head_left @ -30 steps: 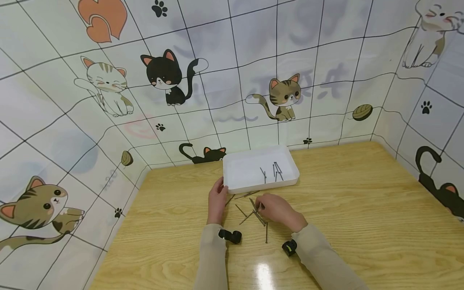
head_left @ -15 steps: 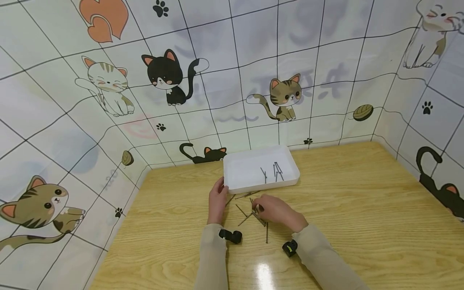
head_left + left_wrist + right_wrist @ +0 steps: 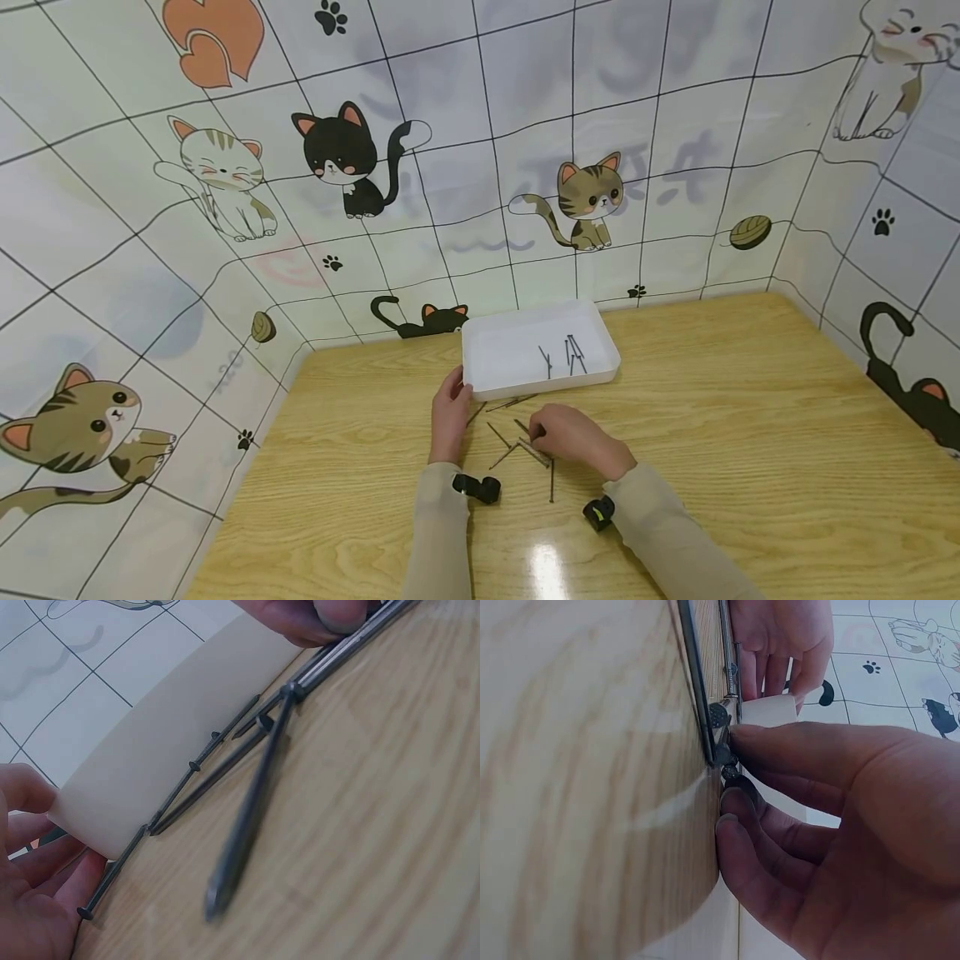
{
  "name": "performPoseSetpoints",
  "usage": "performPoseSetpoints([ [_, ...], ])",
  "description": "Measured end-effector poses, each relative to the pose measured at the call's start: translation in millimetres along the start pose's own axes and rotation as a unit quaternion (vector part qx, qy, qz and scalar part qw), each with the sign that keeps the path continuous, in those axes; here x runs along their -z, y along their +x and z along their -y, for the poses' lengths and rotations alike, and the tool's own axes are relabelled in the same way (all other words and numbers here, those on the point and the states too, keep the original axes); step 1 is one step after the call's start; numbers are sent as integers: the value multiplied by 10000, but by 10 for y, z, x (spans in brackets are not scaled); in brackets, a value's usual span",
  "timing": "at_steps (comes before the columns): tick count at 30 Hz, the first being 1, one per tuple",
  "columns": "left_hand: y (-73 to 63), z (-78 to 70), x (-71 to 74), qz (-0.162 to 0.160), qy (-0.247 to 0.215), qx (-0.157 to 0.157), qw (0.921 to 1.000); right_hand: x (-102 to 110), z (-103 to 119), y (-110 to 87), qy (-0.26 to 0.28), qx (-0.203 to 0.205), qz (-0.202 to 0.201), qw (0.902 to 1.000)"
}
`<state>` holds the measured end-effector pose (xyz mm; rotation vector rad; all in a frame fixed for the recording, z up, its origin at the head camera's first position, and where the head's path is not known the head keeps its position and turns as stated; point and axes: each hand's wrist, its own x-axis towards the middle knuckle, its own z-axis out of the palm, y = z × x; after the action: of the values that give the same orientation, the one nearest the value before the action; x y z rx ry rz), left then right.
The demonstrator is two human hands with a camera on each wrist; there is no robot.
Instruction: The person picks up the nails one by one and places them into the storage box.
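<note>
My left hand [image 3: 448, 422] grips the near left corner of a white tray [image 3: 547, 387], thumb by the rim. In the left wrist view its fingers curl at the tray wall [image 3: 176, 731]. My right hand [image 3: 568, 432] is low over the loose nails in front of the tray. Its thumb and fingertips [image 3: 739, 802] pinch a nail [image 3: 521, 427], partly hidden by the hand; the right wrist view shows several nail heads [image 3: 720, 716] close by. More dark nails [image 3: 251, 795] lie crossed on the table, one [image 3: 552, 483] pointing toward me.
Inside the tray, several nails [image 3: 573, 354] lie toward the right side. The wooden table [image 3: 750, 442] reaches the cat-patterned wall [image 3: 480, 192] behind. Black wrist cameras are strapped on the left sleeve [image 3: 442, 517] and right sleeve [image 3: 660, 525].
The right fingers have shifted slightly among the nails, and the nail at their tips has moved. One crossed nail has swung a little toward me. The left hand and tray stay put.
</note>
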<state>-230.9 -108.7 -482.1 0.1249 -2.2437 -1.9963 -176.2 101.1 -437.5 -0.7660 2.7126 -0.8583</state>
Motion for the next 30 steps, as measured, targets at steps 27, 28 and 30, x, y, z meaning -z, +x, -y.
performPoseSetpoints([
  [27,0,7,12,52,-19,-30,10000,36,15,-3,-224,-837,-273,9959],
  [28,0,9,11,69,-38,-45,10000,40,14,-7,-243,-868,-273,9956],
  [30,-5,2,13,82,-47,-41,9999,48,10,-15,-276,-921,-274,9950],
])
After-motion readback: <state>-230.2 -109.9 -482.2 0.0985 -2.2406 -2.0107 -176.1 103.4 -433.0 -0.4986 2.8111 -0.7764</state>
